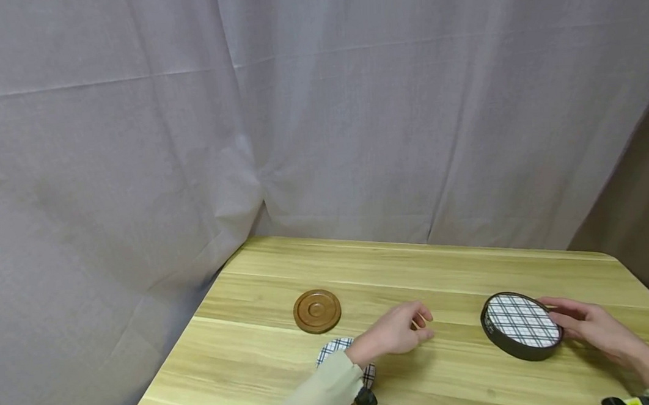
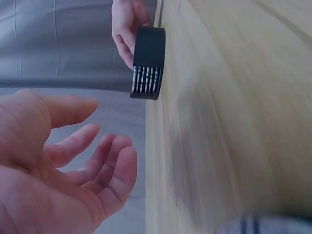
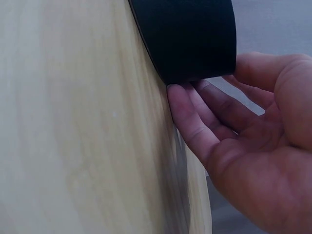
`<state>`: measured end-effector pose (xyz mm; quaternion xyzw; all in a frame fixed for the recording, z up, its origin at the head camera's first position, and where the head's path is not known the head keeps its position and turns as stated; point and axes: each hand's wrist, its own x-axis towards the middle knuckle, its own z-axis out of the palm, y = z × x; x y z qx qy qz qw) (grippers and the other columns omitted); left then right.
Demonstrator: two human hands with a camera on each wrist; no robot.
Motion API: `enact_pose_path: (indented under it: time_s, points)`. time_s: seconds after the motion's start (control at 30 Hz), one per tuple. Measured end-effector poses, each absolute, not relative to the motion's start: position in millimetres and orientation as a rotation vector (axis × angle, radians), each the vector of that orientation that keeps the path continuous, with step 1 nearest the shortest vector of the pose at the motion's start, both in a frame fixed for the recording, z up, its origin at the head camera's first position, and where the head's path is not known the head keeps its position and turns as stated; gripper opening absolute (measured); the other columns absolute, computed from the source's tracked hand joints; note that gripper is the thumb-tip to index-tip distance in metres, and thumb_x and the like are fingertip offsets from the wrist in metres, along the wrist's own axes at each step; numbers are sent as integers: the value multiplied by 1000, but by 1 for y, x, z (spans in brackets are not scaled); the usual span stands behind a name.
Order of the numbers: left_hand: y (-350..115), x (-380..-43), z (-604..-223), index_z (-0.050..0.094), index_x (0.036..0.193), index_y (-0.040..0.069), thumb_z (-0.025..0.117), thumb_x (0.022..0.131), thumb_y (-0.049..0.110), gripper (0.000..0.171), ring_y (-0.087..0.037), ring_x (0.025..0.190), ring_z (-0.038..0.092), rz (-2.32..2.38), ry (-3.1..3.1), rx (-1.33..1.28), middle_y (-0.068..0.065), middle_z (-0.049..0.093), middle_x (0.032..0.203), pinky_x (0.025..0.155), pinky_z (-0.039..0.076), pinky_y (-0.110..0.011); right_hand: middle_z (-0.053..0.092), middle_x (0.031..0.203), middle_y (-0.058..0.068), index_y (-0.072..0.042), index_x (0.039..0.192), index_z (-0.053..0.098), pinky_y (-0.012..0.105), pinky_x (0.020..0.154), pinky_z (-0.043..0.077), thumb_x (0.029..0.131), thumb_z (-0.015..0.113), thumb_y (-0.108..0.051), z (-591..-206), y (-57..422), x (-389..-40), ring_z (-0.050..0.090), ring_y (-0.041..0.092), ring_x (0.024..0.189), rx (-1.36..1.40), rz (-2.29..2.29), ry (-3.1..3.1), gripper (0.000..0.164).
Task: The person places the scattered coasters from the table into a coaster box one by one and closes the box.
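Observation:
A round black coaster holder [image 1: 512,344] sits on the right part of the table, with a stack of plaid coasters [image 2: 145,79] showing through its side opening. A white plaid disc [image 1: 520,319] fills its top. My right hand [image 1: 601,328] grips the holder's right edge, thumb near the upper rim and fingertips [image 3: 180,100] at its lower edge. To the left of the holder my left hand [image 1: 394,330] hovers over the table, fingers loosely bent and nothing in them. Under that wrist lies a plaid coaster [image 1: 332,349], partly hidden by the sleeve.
A round brown wooden coaster [image 1: 317,312] with ring grooves lies beyond the left forearm. The wood-grain table [image 1: 444,269] ends at grey curtains [image 1: 354,133] behind and to the left.

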<state>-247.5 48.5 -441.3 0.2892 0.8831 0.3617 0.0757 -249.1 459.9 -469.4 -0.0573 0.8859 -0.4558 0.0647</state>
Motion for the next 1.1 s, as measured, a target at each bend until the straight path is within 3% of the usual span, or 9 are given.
enact_pose_path:
  time_s: [0.23, 0.6, 1.1]
  points:
    - [27, -248, -445, 62, 113, 16, 69, 92, 26, 24, 2, 81, 54, 1050, 2649, 910, 8, 62, 94, 71, 47, -14, 55, 104, -36, 3, 142, 45, 19, 72, 52, 101, 56, -31, -468, 460, -249, 54, -10, 93, -142, -1346, 2707, 54]
    - [-15, -249, -440, 60, 113, 13, 67, 93, 24, 24, -5, 84, 58, 892, 2722, 990, -1, 63, 99, 72, 47, -15, 51, 105, -41, 5, 143, 42, 18, 76, 53, 101, 54, -31, -470, 463, -250, 55, -14, 96, -168, -1378, 2677, 56]
    - [-74, -242, -446, 57, 119, 24, 72, 89, 38, 37, -8, 98, 51, 572, 2760, 819, 2, 58, 107, 77, 49, -24, 52, 106, -41, 5, 143, 42, 17, 77, 54, 102, 53, -29, -472, 464, -251, 57, -12, 97, -186, -1421, 2640, 54]
